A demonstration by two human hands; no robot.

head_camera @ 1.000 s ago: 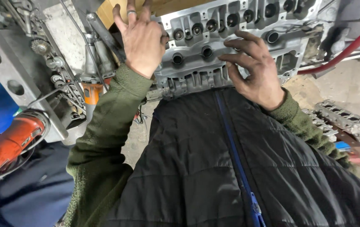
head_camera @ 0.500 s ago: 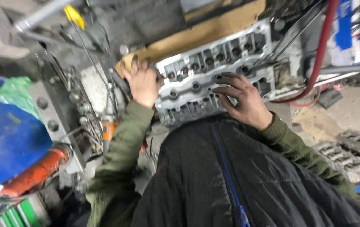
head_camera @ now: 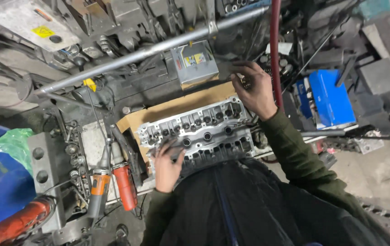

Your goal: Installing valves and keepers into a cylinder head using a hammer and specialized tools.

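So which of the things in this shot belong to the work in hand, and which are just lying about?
In hand:
- cylinder head, under the left hand
- cardboard sheet beneath it
- small dark parts at the right hand

Lying about:
- orange power tools
- blue box
- grey box
- long metal pipe
- green bag

Cylinder head (head_camera: 199,132) lies on a cardboard sheet (head_camera: 177,107) on my counter. My left hand (head_camera: 167,166) rests on its near left corner; my right hand (head_camera: 256,89) is beyond its far right end. Two power tools (head_camera: 113,182) lie left of it; a box (head_camera: 194,64) sits behind the sheet.
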